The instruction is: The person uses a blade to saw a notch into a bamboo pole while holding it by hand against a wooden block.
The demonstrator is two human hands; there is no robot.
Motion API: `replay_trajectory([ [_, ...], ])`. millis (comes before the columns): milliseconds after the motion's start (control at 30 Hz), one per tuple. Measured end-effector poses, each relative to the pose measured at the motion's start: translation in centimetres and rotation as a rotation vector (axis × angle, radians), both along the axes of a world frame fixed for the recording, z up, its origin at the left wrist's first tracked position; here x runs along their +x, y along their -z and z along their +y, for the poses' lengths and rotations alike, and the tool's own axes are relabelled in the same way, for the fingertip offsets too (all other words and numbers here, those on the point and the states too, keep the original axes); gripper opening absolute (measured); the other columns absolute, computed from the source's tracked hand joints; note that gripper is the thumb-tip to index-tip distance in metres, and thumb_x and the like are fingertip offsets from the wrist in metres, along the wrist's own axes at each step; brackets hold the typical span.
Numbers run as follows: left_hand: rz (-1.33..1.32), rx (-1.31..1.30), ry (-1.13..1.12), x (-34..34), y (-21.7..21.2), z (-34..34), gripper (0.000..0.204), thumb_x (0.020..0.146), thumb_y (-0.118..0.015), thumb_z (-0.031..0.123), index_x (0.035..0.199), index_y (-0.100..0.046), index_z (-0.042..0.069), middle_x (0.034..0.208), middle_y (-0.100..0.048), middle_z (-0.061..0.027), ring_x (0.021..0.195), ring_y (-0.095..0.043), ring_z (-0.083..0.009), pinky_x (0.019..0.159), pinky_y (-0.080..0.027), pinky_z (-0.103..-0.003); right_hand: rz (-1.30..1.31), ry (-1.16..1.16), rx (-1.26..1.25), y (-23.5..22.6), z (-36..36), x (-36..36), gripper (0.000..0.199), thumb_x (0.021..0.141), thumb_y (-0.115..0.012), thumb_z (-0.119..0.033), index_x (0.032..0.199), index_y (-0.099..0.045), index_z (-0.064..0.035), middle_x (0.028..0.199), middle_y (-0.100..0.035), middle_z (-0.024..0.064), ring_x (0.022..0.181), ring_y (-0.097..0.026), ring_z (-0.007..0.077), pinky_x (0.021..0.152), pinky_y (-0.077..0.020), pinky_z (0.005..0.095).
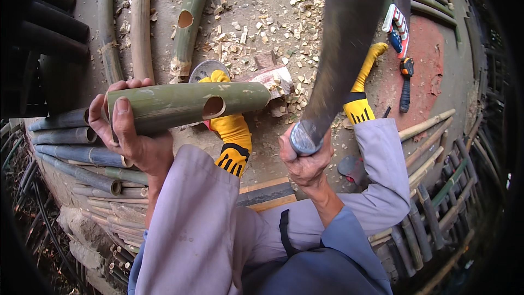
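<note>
A thick green bamboo section [180, 106] lies across in front of me, with an oval hole cut in its side near the right end. My left hand [131, 125] is closed round its left end, fingers over the far rim and thumb on the near side. Under the bamboo's right end is a wooden block [273, 81] with a chipped, pale top; whether they touch I cannot tell. My right hand [309, 161] grips a machete by its handle. Its broad dark blade [349, 33] points up and away, right of the bamboo and apart from it, slightly blurred.
Wood chips [245, 27] litter the ground. Ahead lies another holed green bamboo piece [191, 22] beside longer poles [142, 22]. My feet wear yellow socks [233, 131]. A tool with a black-and-orange handle [405, 84] lies right. Bamboo poles [82, 155] are stacked left.
</note>
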State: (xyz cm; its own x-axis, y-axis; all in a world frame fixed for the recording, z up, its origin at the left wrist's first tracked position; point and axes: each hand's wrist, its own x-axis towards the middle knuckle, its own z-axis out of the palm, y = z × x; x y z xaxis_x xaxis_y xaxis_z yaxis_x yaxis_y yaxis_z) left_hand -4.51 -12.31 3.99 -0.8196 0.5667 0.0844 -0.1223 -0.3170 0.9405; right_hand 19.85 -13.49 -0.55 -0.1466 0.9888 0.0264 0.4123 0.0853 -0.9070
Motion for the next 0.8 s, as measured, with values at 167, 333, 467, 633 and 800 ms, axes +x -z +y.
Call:
replay_trajectory([
  [167,0.111,-0.067,-0.040,2.1,-1.1,0.7,0.044,0.084,-0.060,0.010,0.119,-0.034,0.010,0.103,-0.053,-0.0188,0.092,-0.059,-0.0281,0.087,-0.052,-0.046,-0.235,-0.075,-0.181,5.6,0.5,-0.6,0.033,0.081,-0.073,-0.019,0.098,-0.051,-0.0010,0.073,-0.065,0.0131,0.064,-0.067,0.0214,0.054,-0.0528,0.0328],
  [333,0.126,-0.037,-0.068,2.6,-0.9,1.0,0.043,0.082,-0.060,0.006,0.118,-0.036,0.011,0.103,-0.052,-0.0201,0.093,-0.059,-0.0296,0.087,-0.053,-0.047,-0.123,-0.072,-0.484,2.3,1.7,-0.2,0.032,0.082,-0.073,-0.020,0.097,-0.052,-0.0015,0.073,-0.065,0.0112,0.065,-0.066,0.0192,0.054,-0.0517,0.0317],
  [467,0.126,-0.055,-0.075,2.0,-1.0,0.3,0.043,0.082,-0.059,0.005,0.118,-0.037,0.012,0.103,-0.052,-0.0198,0.092,-0.059,-0.0303,0.087,-0.052,-0.046,-0.043,-0.049,-0.085,0.5,0.7,-0.6,0.033,0.083,-0.071,-0.021,0.099,-0.052,0.0003,0.076,-0.066,0.0138,0.068,-0.069,0.0240,0.055,-0.0546,0.0345],
  [633,0.105,-0.061,-0.052,2.0,0.0,0.2,0.041,0.082,-0.059,0.008,0.116,-0.037,0.010,0.103,-0.052,-0.0194,0.095,-0.058,-0.0301,0.088,-0.052,-0.047,-0.218,-0.060,-0.462,6.5,0.9,1.0,0.033,0.083,-0.070,-0.021,0.101,-0.053,0.0006,0.077,-0.066,0.0139,0.067,-0.067,0.0231,0.056,-0.0530,0.0346],
  [800,0.043,-0.278,-0.089,-3.0,2.8,-3.0,0.044,0.081,-0.063,0.012,0.119,-0.042,0.005,0.114,-0.052,-0.0159,0.105,-0.055,-0.0258,0.094,-0.046,-0.042,-0.125,-0.051,-0.620,6.6,1.5,1.1,0.032,0.083,-0.070,-0.023,0.098,-0.054,-0.0007,0.070,-0.063,0.0103,0.062,-0.063,0.0189,0.055,-0.0501,0.0334],
])
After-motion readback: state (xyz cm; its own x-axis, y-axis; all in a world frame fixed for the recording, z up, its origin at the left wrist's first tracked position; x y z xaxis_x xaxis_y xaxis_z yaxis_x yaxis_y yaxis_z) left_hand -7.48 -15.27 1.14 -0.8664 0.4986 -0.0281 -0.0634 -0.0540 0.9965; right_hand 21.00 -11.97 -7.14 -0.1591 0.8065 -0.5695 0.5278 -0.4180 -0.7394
